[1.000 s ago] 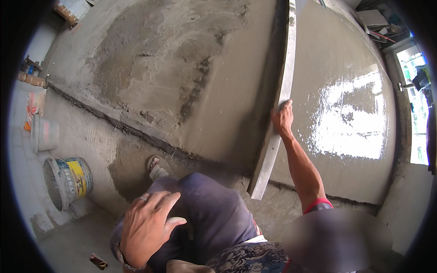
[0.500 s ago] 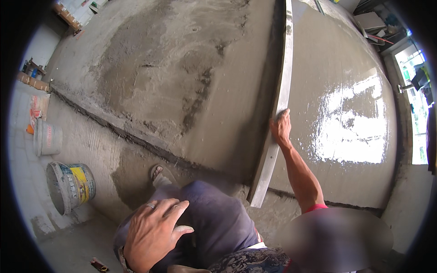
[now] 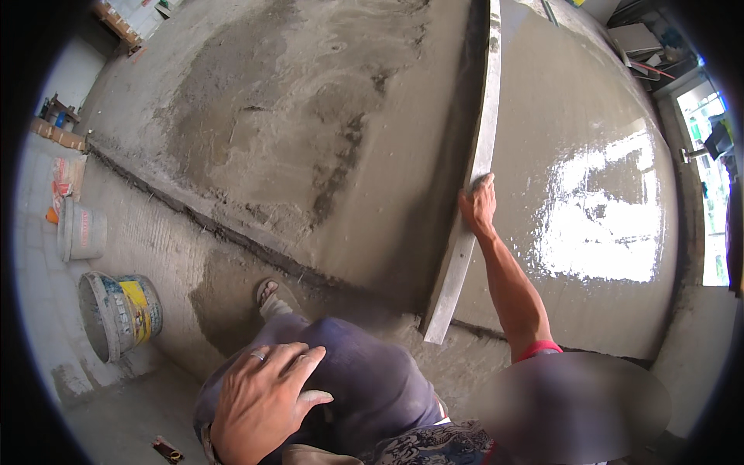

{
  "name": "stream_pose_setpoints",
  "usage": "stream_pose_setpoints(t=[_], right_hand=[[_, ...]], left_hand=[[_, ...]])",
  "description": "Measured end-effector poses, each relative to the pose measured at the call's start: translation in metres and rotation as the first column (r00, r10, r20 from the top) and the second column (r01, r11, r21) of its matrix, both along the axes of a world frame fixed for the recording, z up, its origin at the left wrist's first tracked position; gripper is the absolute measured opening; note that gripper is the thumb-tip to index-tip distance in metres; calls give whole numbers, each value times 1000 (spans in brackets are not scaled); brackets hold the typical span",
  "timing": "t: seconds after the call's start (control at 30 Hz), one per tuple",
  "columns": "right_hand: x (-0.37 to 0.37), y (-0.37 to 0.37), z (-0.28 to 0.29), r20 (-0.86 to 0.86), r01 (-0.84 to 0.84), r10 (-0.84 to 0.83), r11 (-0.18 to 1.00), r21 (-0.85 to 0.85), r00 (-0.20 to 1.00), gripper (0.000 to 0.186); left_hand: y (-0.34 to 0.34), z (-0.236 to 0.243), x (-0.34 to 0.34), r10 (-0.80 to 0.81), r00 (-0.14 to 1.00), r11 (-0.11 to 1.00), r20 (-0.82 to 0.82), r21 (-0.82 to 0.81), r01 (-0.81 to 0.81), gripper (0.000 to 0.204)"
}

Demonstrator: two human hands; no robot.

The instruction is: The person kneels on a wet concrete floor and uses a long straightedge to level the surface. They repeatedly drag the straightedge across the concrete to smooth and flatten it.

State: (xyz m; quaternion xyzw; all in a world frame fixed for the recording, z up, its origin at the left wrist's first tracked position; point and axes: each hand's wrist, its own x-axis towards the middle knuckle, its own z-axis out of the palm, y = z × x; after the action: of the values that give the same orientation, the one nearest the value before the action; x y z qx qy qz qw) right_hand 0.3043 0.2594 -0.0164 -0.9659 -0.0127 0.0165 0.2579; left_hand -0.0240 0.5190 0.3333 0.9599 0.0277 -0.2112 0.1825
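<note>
My right hand (image 3: pixel 477 203) grips the edge of a long grey metal straightedge (image 3: pixel 488 116) lying across wet cement screed (image 3: pixel 310 116). The bar runs from the top of the view down to an end near my leg. Left of the bar the screed is rough and patchy. Right of it the screed surface (image 3: pixel 604 201) is smooth and shiny. My left hand (image 3: pixel 263 399), with a ring on one finger, rests flat with spread fingers on my knee in dark trousers. My sandalled foot (image 3: pixel 271 298) stands on the bare floor just below the screed's edge.
A dirty bucket (image 3: pixel 120 314) with a yellow and blue label lies tipped at the lower left, with a grey bucket (image 3: pixel 81 230) above it. Bricks (image 3: pixel 58 136) line the left wall. A small dark object (image 3: pixel 167 448) lies on the floor by my knee. A bright window (image 3: pixel 717 194) is at the right.
The view dipped and came back. My right hand stays on the straightedge at about the same spot, and my left hand stays on my knee.
</note>
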Motion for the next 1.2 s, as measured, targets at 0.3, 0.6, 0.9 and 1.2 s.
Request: stream_pose_setpoints(t=[0.3, 0.6, 0.9, 1.2], right_hand=[[-7, 8, -4, 64, 7, -9, 999, 39, 998, 85], [-10, 13, -2, 17, -9, 8, 998, 56, 1000, 88], [-21, 23, -1, 16, -38, 37, 994, 98, 999, 92], [-20, 24, -1, -7, -68, 69, 988, 142, 998, 101]], left_hand=[[-2, 3, -7, 5, 1000, 1000, 20, -13, -5, 53], [-5, 5, -8, 11, 999, 1000, 49, -28, -10, 53], [-7, 4, -6, -9, 999, 1000, 49, -12, 9, 54], [-9, 4, -4, -7, 999, 1000, 36, -19, 8, 54]])
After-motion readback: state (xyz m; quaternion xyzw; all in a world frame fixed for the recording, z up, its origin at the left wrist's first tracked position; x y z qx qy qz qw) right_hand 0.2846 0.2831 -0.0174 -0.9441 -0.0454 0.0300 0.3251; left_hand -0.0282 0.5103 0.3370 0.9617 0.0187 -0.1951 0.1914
